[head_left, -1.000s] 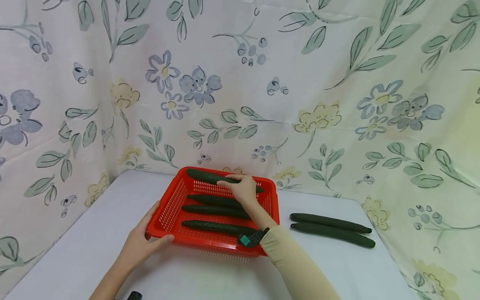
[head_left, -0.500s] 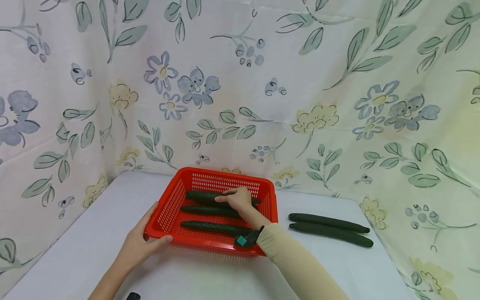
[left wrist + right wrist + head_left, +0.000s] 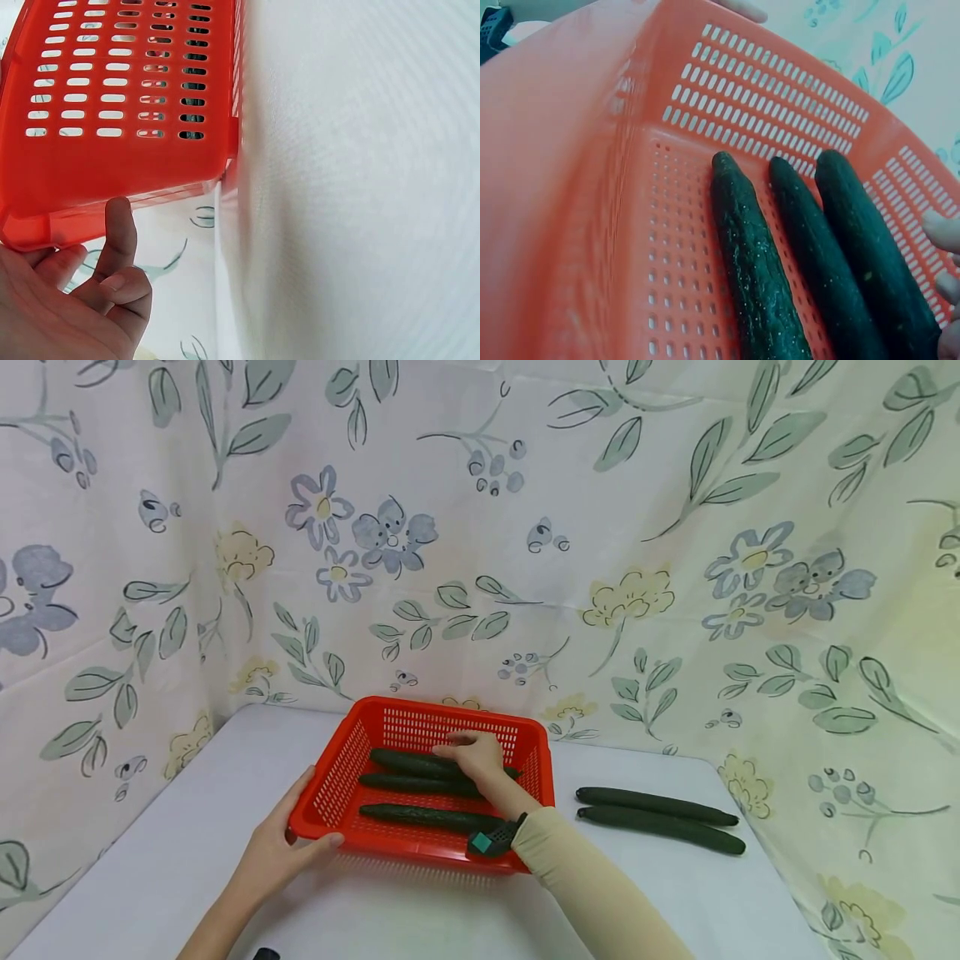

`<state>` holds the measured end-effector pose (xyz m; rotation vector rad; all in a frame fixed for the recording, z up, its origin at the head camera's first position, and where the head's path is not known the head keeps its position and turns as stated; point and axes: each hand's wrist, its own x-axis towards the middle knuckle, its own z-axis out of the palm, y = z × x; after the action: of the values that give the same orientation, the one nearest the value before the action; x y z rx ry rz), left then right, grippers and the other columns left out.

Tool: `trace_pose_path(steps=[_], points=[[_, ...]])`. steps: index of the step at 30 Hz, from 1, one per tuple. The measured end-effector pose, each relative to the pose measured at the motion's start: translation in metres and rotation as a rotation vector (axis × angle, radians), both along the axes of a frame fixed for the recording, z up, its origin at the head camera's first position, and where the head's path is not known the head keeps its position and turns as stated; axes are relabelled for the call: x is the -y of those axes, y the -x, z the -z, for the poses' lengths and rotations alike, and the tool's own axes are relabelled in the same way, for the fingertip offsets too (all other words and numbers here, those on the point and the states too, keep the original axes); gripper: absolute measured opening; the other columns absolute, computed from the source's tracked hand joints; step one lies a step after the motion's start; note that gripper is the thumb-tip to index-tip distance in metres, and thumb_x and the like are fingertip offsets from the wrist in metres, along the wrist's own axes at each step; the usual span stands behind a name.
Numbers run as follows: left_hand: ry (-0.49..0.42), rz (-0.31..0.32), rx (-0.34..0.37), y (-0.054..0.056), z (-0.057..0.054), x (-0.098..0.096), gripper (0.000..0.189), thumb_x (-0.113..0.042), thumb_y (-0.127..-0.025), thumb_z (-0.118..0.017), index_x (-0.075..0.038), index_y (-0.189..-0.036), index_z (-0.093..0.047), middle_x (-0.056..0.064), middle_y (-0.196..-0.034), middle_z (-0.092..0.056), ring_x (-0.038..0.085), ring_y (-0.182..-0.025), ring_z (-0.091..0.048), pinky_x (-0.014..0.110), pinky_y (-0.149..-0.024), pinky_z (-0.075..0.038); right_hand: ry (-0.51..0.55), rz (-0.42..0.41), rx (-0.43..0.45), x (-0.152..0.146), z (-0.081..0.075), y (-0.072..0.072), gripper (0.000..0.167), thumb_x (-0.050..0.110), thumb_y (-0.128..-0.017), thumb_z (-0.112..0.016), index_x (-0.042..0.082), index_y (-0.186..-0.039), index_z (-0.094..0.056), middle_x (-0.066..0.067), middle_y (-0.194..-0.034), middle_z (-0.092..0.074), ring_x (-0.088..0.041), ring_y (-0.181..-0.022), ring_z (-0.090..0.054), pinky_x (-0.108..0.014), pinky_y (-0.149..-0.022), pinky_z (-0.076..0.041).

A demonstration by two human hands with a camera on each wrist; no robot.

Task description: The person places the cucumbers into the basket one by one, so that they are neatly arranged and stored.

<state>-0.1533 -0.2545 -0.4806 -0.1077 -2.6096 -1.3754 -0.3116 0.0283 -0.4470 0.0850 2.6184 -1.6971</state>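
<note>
A red plastic basket (image 3: 397,846) stands on the white table, with three dark green cucumbers visible lying lengthwise in it: a front one (image 3: 427,817), a middle one (image 3: 408,785) and a back one (image 3: 401,763). My left hand (image 3: 273,856) holds the basket's front left corner, thumb along the front and fingers at the left side. In the left wrist view one finger (image 3: 120,225) touches beneath the rim. Over the back cucumber hovers my right hand (image 3: 478,758), thumb and fingers apart. The right wrist view shows its fingertips (image 3: 941,232) beside that cucumber, not round it.
Two more cucumbers, a rear one (image 3: 656,805) and a nearer one (image 3: 663,830), lie side by side on the table right of the basket. A floral curtain (image 3: 465,527) hangs close behind the basket. A small black object (image 3: 266,954) shows at the bottom edge.
My right hand has lowered a cucumber from the basket's back rim into the basket, let it go and risen slightly. The left hand stays at the corner.
</note>
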Motion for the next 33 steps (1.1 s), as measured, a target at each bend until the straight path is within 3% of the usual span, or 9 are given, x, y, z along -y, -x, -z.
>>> trace_pose_path(steps=[4, 9, 13, 17, 24, 28, 33], points=[[-0.002, 0.000, -0.002, 0.000, 0.000, 0.000, 0.107, -0.036, -0.090, -0.086, -0.021, -0.172, -0.018, 0.023, -0.164, -0.043, 0.042, -0.134, -0.058, 0.021, -0.088, -0.051, 0.021, -0.003, 0.000, 0.000, -0.001, 0.001, 0.037, 0.028, -0.083, -0.093, 0.012, -0.114, -0.083, -0.006, -0.124, -0.076, -0.026, -0.106, -0.068, -0.042, -0.090, -0.056], [-0.003, 0.001, 0.005, 0.000, -0.001, 0.000, 0.107, -0.036, -0.091, -0.085, -0.022, -0.172, -0.017, 0.023, -0.165, -0.042, 0.043, -0.135, -0.057, 0.025, -0.089, -0.053, 0.069, -0.023, 0.021, 0.000, -0.006, 0.003, 0.039, 0.031, -0.086, -0.091, 0.011, -0.119, -0.082, -0.007, -0.124, -0.075, -0.028, -0.111, -0.065, -0.046, -0.097, -0.054], [-0.009, 0.005, 0.005, 0.001, -0.001, -0.001, 0.107, -0.035, -0.091, -0.085, -0.022, -0.172, -0.017, 0.023, -0.165, -0.041, 0.043, -0.136, -0.057, 0.034, -0.092, -0.057, 0.106, -0.057, 0.042, -0.002, -0.013, 0.005, 0.040, 0.032, -0.087, -0.089, 0.011, -0.121, -0.082, -0.008, -0.125, -0.073, -0.029, -0.112, -0.062, -0.048, -0.098, -0.052], [-0.002, 0.006, 0.001, 0.001, -0.001, -0.002, 0.107, -0.034, -0.091, -0.085, -0.021, -0.172, -0.018, 0.024, -0.165, -0.040, 0.044, -0.136, -0.056, 0.044, -0.094, -0.059, 0.079, -0.106, 0.038, -0.009, -0.023, 0.003, 0.038, 0.036, -0.087, -0.089, 0.014, -0.118, -0.083, -0.006, -0.126, -0.073, -0.027, -0.111, -0.062, -0.046, -0.094, -0.053], [-0.004, 0.003, 0.000, 0.000, 0.001, -0.001, 0.107, -0.033, -0.090, -0.086, -0.021, -0.172, -0.018, 0.023, -0.165, -0.042, 0.042, -0.136, -0.057, 0.021, -0.090, -0.050, -0.007, -0.196, -0.049, -0.035, -0.044, -0.009, 0.036, 0.040, -0.090, -0.084, 0.018, -0.119, -0.082, -0.003, -0.130, -0.073, -0.027, -0.121, -0.061, -0.050, -0.100, -0.053], [-0.017, 0.003, 0.012, -0.001, 0.002, -0.001, 0.107, -0.033, -0.091, -0.086, -0.023, -0.172, -0.017, 0.024, -0.163, -0.043, 0.042, -0.135, -0.058, 0.019, -0.088, -0.051, -0.015, -0.198, -0.080, -0.056, -0.052, -0.020, 0.037, 0.045, -0.089, -0.084, 0.022, -0.118, -0.083, 0.001, -0.130, -0.073, -0.025, -0.125, -0.059, -0.052, -0.103, -0.051], [-0.012, 0.001, 0.006, 0.000, 0.000, -0.001, 0.107, -0.033, -0.090, -0.086, -0.023, -0.172, -0.017, 0.025, -0.163, -0.043, 0.043, -0.135, -0.057, 0.020, -0.088, -0.050, -0.023, -0.195, -0.116, -0.084, -0.054, -0.040, 0.036, 0.038, -0.091, -0.085, 0.019, -0.121, -0.082, 0.000, -0.130, -0.073, -0.028, -0.131, -0.058, -0.058, -0.106, -0.050]])
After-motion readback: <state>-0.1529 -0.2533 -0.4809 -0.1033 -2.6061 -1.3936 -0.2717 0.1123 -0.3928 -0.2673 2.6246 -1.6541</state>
